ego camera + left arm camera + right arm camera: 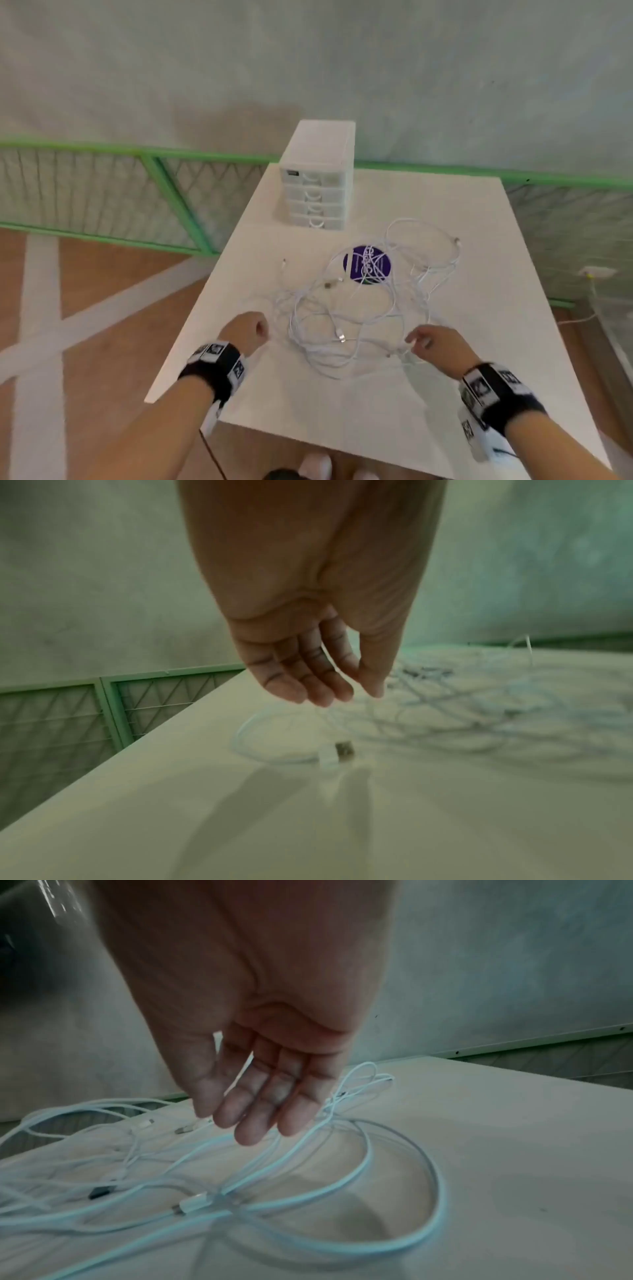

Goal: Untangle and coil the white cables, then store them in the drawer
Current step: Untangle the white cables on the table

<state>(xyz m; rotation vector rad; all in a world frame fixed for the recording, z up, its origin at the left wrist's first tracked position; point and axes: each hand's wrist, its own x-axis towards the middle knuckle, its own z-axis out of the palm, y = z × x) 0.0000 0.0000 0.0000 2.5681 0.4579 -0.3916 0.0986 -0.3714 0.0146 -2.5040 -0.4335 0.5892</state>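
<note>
nearest the person, the left hand [247,331] hangs just off the near-left edge of the white cables [346,308], fingers straight and loose in the left wrist view, gripping nothing; a connector [337,752] lies on the table [342,418] right below its fingertips, so it looks poised to take a free end, which is the sensible place to begin a tangle. the right hand [432,344] hovers at the near-right edge of the cables, fingers relaxed and slightly spread above a broad loop [394,1191]; it holds nothing that i can make out, though the fingertips come very close to the strands. one hand at each side of the heap suggests a plan to draw it apart from both flanks.

the cables themselves lie loose and crossed over one another on the table, several plugs scattered within the mass, none coiled yet. their far part drapes over a purple round sticker [366,264], and a wide loop spreads to the far right of the heap.

beyond the cables stands the small white drawer unit [317,178], all drawers closed, near the table's far edge. behind it runs a green mesh fence [144,192] and a pale wall.
</note>
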